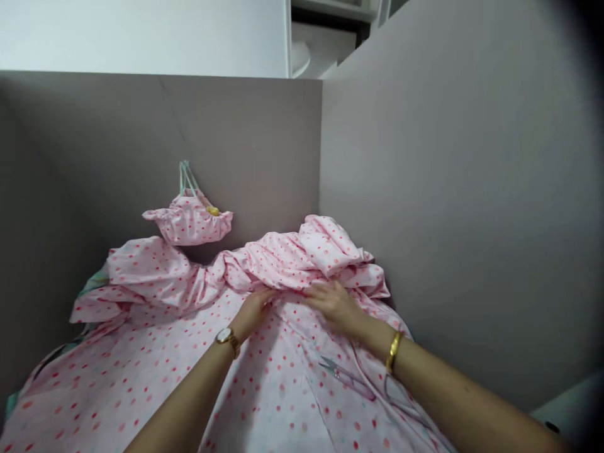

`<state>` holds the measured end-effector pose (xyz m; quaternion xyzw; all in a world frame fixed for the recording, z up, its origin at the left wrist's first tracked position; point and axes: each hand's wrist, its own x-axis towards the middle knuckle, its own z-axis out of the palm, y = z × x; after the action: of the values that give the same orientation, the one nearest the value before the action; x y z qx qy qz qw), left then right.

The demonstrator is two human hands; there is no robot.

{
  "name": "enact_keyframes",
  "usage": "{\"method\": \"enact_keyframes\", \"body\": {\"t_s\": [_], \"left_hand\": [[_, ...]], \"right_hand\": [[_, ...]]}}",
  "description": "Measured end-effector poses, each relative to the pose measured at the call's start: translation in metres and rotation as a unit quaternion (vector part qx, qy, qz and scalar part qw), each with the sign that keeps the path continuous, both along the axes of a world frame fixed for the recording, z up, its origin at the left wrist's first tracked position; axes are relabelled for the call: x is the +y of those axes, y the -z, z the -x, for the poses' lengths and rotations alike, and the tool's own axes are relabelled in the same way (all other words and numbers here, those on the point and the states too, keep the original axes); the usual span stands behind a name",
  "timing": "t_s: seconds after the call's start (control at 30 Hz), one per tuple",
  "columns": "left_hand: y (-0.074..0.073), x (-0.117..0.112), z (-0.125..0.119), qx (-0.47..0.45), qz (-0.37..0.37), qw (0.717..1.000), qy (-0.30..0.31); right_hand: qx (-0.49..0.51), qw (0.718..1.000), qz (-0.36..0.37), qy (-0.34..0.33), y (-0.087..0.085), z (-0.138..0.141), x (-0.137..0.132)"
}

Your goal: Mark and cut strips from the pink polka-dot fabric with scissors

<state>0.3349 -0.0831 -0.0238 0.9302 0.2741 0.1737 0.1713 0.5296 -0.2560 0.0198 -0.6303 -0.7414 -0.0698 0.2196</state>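
Observation:
White-pink fabric with red polka dots (155, 358) spreads over the surface before me, its far edge bunched into a thick, crumpled fold (283, 255). My left hand (255, 309), with a gold watch (227, 336) on the wrist, pinches the cloth just below that fold. My right hand (336, 308) wears a gold bangle (393, 351); its fingers are bent onto the same fold, a little apart from the left, and the fingertips are partly hidden. Small scissors (348, 379) with pale purple handles lie on the fabric below my right hand.
A small gathered pouch of the same dotted fabric (192, 220) hangs by mint-green cords on the grey back panel (264, 145), a yellow piece on its side. A tall grey panel (425, 176) closes off the right; another stands at the left. Beyond is a white surface (141, 34).

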Motion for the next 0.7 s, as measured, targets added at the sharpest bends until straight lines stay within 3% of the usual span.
{"method": "enact_keyframes", "body": {"t_s": [0.07,0.13,0.2,0.3,0.37,0.4,0.47,0.5,0.53,0.57,0.6,0.67,0.7], "left_hand": [[-0.007,0.004,-0.015,0.002,-0.015,1.0,0.013],[-0.009,0.002,-0.016,-0.003,-0.029,1.0,0.001],[-0.005,-0.007,-0.005,-0.007,-0.037,0.999,-0.026],[0.012,-0.027,0.02,0.015,-0.035,0.997,-0.064],[0.024,-0.036,0.03,0.041,-0.034,0.997,-0.063],[0.029,-0.038,0.031,0.054,-0.036,0.996,-0.059],[0.035,-0.038,0.028,0.074,-0.042,0.995,-0.057],[0.036,-0.037,0.025,0.082,-0.045,0.994,-0.059],[0.036,-0.036,0.022,0.089,-0.048,0.993,-0.061],[0.036,-0.035,0.02,0.093,-0.051,0.992,-0.063],[0.035,-0.035,0.018,0.097,-0.055,0.992,-0.066],[0.035,-0.036,0.018,0.101,-0.062,0.99,-0.07],[0.035,-0.036,0.019,0.103,-0.066,0.99,-0.071]], "right_hand": [[0.044,0.992,-0.007,0.119,-0.001,-0.024,0.012],[0.065,0.981,-0.012,0.185,0.002,-0.048,0.017],[0.069,0.977,-0.008,0.203,0.005,-0.062,0.013],[0.091,0.973,0.03,0.212,0.003,-0.054,-0.006],[0.23,0.95,0.089,0.191,-0.004,-0.034,-0.02],[0.34,0.917,0.116,0.172,-0.008,-0.02,-0.025],[0.559,0.803,0.162,0.13,-0.013,0.012,-0.027],[0.624,0.753,0.175,0.115,-0.013,0.03,-0.024],[0.652,0.727,0.191,0.099,-0.01,0.047,-0.018],[0.648,0.732,0.198,0.076,-0.004,0.063,-0.008],[0.615,0.765,0.183,0.049,0.004,0.076,0.003],[0.483,0.869,0.111,-0.005,0.027,0.09,0.028],[0.414,0.907,0.081,-0.021,0.039,0.09,0.04]]}}
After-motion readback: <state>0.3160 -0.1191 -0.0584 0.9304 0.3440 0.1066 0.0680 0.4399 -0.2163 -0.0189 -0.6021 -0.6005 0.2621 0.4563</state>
